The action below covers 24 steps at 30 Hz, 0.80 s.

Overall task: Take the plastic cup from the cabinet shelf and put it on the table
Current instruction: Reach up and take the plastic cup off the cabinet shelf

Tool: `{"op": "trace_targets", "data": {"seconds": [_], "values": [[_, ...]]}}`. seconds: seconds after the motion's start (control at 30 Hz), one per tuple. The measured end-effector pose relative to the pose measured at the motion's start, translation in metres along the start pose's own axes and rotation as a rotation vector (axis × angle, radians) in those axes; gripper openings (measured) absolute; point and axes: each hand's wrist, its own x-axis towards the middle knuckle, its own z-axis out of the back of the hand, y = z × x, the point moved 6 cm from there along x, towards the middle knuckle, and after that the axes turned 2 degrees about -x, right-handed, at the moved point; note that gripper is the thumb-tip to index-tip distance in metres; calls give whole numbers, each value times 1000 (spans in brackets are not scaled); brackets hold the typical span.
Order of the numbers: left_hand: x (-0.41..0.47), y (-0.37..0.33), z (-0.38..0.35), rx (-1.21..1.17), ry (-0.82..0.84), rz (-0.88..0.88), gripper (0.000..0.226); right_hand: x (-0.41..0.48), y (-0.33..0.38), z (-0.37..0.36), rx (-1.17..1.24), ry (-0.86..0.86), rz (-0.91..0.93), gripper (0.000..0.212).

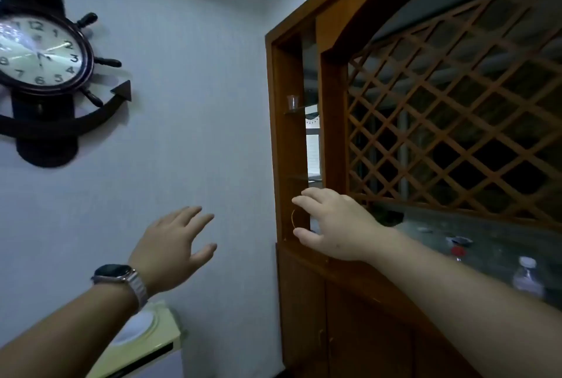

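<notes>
A small clear plastic cup stands upright on a glass shelf inside the narrow open bay of a brown wooden cabinet. My right hand is raised in front of that bay, well below the cup, fingers spread and holding nothing. My left hand, with a watch on its wrist, is lifted in front of the white wall to the left of the cabinet, open and holding nothing. A corner of a pale yellow table shows at the bottom, under my left forearm.
A ship's-wheel wall clock hangs on the wall at the left. The cabinet's right part has a wooden lattice over a counter with a clear bottle and small items. A second glass shelf lies below the cup's shelf.
</notes>
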Motion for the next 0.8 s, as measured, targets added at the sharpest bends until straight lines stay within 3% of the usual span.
{"op": "trace_targets", "data": {"seconds": [0.33,0.8], "values": [[82,-30,-75,56,-8,-25,65,60,-98,-91,32,70,47,64],[152,65,-225,-54,90,61,67,179,-129,-223,104,174,-26,63]]}}
